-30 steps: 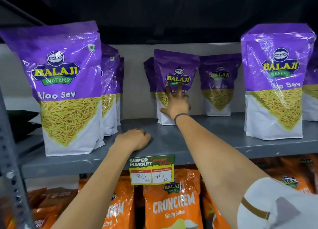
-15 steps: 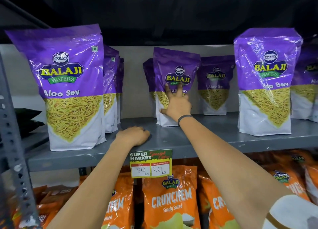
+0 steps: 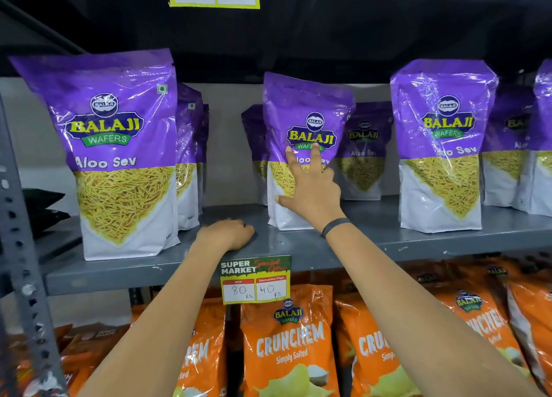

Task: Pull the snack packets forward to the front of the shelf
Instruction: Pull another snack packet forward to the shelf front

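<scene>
Purple Balaji Aloo Sev packets stand upright on a grey metal shelf. My right hand grips the middle packet, thumb at its left edge and two fingers spread across its front; the packet stands about mid-depth and leans slightly. Behind it stand another packet to the left and one to the right, near the back wall. A large packet is at the front left and another at the front right. My left hand rests as a fist on the shelf's front edge.
A price tag hangs from the shelf lip below my left hand. Orange Crunchem packets fill the shelf underneath. A perforated grey post runs down the left side. More purple packets line up behind the front-left one.
The middle packet has come forward from the back row with my right hand on it. My left fist has stayed on the shelf edge. The camera has tilted up slightly.
</scene>
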`<state>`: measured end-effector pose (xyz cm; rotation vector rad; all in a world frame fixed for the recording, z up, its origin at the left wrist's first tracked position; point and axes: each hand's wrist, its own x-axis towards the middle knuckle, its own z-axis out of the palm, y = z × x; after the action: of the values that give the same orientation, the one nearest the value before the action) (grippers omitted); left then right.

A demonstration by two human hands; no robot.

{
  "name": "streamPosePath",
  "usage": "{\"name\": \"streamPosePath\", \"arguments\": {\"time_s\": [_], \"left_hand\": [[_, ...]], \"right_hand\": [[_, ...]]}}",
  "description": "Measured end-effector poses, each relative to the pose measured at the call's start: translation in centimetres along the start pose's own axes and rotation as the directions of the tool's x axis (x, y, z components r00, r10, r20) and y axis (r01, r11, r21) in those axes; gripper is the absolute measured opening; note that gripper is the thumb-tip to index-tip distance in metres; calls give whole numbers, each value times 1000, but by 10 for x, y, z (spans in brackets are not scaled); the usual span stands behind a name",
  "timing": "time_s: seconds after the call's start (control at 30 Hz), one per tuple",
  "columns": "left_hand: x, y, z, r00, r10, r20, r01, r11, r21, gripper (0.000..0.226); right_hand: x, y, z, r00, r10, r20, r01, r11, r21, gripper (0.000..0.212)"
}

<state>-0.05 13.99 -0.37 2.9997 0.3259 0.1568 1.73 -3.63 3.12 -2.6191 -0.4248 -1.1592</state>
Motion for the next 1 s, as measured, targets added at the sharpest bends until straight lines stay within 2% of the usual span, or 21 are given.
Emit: {"name": "streamPosePath", "arguments": {"time_s": [0.57,1.0], "left_hand": [[1,-1,2,999,32,-14,-32,999,-15,56],[4,-5,2,999,47,5,-47,999,13,55]], "right_hand": [[-39,2,-41,999,-22,-40,21,1000,-22,98],[-59,-1,-72,999,-14,30,15,1000,-8,100]]}}
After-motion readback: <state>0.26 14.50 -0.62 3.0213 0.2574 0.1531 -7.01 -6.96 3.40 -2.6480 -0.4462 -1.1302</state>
